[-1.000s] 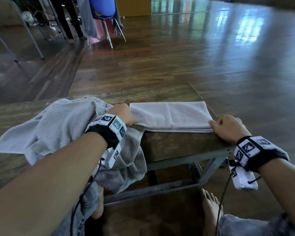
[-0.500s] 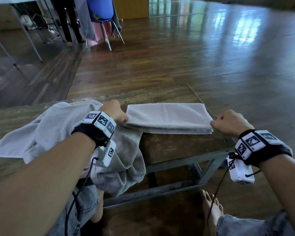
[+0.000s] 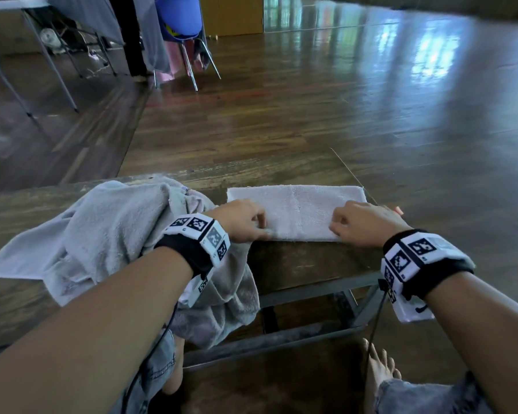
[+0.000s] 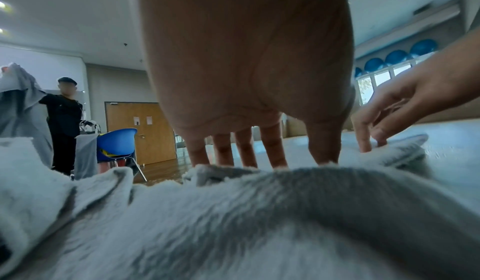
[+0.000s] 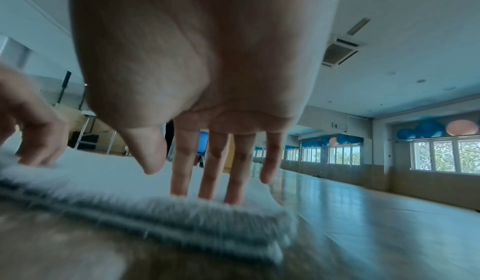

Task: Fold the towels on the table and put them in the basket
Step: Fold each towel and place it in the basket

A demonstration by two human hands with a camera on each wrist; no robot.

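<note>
a: where does the towel job stand?

b: one folded towel (image 3: 296, 212) lies flat on the table (image 3: 305, 264), a long strip of several layers. both hands are on its near half.

a: gripping it?

b: no. the left hand (image 3: 243, 221) has its fingers stretched down, tips resting on the cloth near the strip's left end. the right hand (image 3: 362, 224) does the same near the right end; in the right wrist view three fingertips (image 5: 205, 190) press the top layer just behind the near edge, while the thumb and little finger hang clear of it. nothing is pinched or curled round.

a: so the fold is finished?

b: i'd judge not quite. it looks like flattening or lining up before another fold, since the strip is long for a basket, though that's a guess.

a: and the rest?

b: a crumpled grey pile of towels (image 3: 108, 234) sits just left of the left fingers, under that wrist, spilling over the table's near edge. i can't tell how many are in it. those are unfolded.

a: the basket?

b: not visible in any view, so i can't say whether any towel is in it. most of the task looks to be ahead.
</note>
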